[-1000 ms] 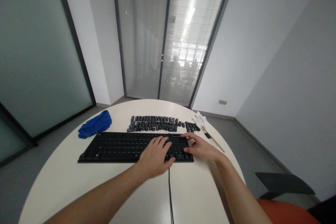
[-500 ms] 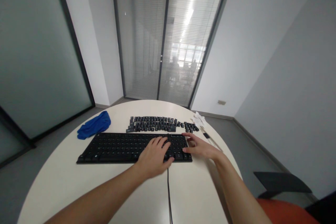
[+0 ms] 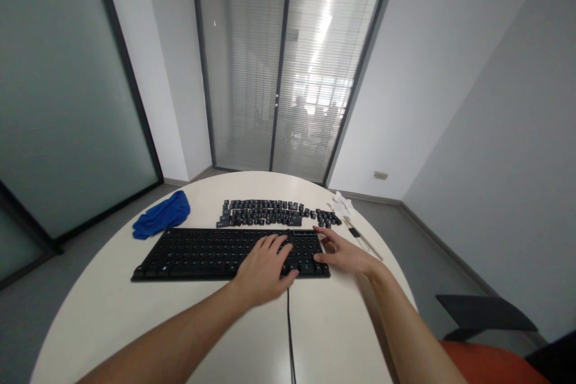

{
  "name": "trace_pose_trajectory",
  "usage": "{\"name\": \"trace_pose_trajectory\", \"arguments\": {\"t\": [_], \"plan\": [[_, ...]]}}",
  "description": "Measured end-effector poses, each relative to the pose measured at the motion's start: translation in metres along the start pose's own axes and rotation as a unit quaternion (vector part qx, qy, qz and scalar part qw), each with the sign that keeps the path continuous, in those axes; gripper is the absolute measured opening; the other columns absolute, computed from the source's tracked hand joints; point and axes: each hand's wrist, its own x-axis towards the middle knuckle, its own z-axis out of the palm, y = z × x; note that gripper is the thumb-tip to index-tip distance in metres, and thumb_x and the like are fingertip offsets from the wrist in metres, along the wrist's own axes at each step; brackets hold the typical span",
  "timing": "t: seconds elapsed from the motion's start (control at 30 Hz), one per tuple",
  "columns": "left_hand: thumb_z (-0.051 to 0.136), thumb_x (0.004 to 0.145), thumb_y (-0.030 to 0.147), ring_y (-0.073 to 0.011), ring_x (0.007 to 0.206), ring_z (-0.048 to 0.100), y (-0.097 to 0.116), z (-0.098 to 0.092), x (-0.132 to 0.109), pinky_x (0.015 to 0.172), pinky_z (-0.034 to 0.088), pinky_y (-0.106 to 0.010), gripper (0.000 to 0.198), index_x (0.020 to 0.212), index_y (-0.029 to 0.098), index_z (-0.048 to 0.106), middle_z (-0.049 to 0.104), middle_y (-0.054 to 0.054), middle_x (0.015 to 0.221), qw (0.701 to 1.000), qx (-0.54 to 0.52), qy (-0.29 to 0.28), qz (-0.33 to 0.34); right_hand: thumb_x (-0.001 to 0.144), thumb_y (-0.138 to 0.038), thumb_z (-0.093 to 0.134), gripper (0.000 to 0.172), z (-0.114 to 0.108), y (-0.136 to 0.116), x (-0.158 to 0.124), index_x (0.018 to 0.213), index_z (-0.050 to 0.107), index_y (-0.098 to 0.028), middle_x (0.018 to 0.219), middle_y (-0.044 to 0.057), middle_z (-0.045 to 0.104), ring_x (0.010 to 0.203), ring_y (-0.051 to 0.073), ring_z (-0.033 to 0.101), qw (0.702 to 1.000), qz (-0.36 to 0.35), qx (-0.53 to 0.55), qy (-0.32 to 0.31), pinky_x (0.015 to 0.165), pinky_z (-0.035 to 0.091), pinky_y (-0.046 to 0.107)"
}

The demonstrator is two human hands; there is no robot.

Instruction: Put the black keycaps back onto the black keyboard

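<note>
A black keyboard (image 3: 193,254) lies flat on the table, most of its keycaps off and its key sockets bare. My left hand (image 3: 265,267) rests across its right part, fingers spread over the sockets and thumb near the front edge. At the right end is my right hand (image 3: 344,254), with the index finger at the back corner and the thumb over the number pad side. Its other fingers curl partly out of sight, and no loose thing shows in it. Behind the keyboard, loose black keycaps (image 3: 263,214) stand in rows.
A blue cloth (image 3: 162,215) lies at the left of the round white table (image 3: 148,318). White crumpled tissue (image 3: 342,204) and a thin brush-like stick (image 3: 363,240) are at the right. The keyboard's cable (image 3: 290,336) runs toward me. An orange chair (image 3: 490,363) stands at the lower right.
Almost nothing differs. My right index finger has shifted very slightly at the keyboard's back corner; my left hand and the keyboard keep their places.
</note>
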Motion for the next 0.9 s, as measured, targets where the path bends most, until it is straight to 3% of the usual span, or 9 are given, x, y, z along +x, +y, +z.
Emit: {"name": "trace_pose_trajectory", "arguments": {"t": [0.1,0.2,0.3,0.37,0.67,0.9], "plan": [[0.049,0.092,0.048,-0.0307,0.131,0.043,0.0,-0.001,0.0,0.112,0.031,-0.047,0.05,0.132,0.017,0.053,0.05,-0.012,0.143,1.0,-0.002,-0.005,-0.002,0.078,-0.05,0.071,0.072,-0.001,0.001,0.004,0.139,0.049,-0.018,0.122,0.01,0.06,0.104,0.024,0.058,0.998,-0.001,-0.028,0.049,0.097,0.045,0.04],[0.05,0.092,0.049,-0.0312,0.131,0.043,-0.001,-0.001,0.0,0.112,0.031,-0.048,0.051,0.133,0.017,0.053,0.05,-0.012,0.143,1.0,-0.003,-0.007,-0.004,0.086,-0.047,0.06,0.047,-0.004,0.007,0.014,0.122,0.062,-0.016,0.107,0.01,0.066,0.086,0.022,0.061,0.983,0.014,-0.099,0.155,0.083,0.049,0.037],[0.049,0.093,0.049,-0.0311,0.131,0.043,-0.001,0.0,0.0,0.112,0.031,-0.048,0.051,0.132,0.018,0.053,0.05,-0.012,0.143,1.0,-0.002,-0.004,-0.004,0.086,-0.041,0.058,0.04,-0.011,0.019,0.022,0.118,0.063,-0.017,0.098,0.008,0.066,0.073,0.019,0.059,0.953,0.02,-0.168,0.25,0.073,0.048,0.033],[0.048,0.093,0.05,-0.0312,0.131,0.043,-0.001,-0.001,-0.001,0.112,0.032,-0.048,0.051,0.132,0.018,0.053,0.05,-0.012,0.143,1.0,-0.001,-0.006,-0.004,0.086,-0.036,0.056,0.04,-0.015,0.028,0.025,0.121,0.061,-0.019,0.099,0.007,0.065,0.07,0.017,0.058,0.94,0.026,-0.199,0.276,0.07,0.047,0.032],[0.049,0.092,0.049,-0.031,0.132,0.042,0.0,-0.001,0.0,0.112,0.031,-0.048,0.05,0.132,0.018,0.053,0.05,-0.012,0.143,1.0,-0.004,-0.006,-0.003,0.087,-0.033,0.055,0.043,-0.015,0.03,0.023,0.128,0.062,-0.021,0.105,0.009,0.064,0.076,0.018,0.06,0.925,0.053,-0.287,0.245,0.074,0.044,0.031],[0.049,0.092,0.049,-0.0312,0.132,0.042,-0.002,0.001,-0.001,0.112,0.03,-0.048,0.05,0.132,0.019,0.052,0.049,-0.012,0.143,1.0,-0.01,-0.003,-0.004,0.087,-0.032,0.057,0.033,-0.017,0.029,0.023,0.116,0.064,-0.02,0.101,0.009,0.068,0.077,0.02,0.062,0.928,0.058,-0.28,0.238,0.069,0.043,0.03]]}}
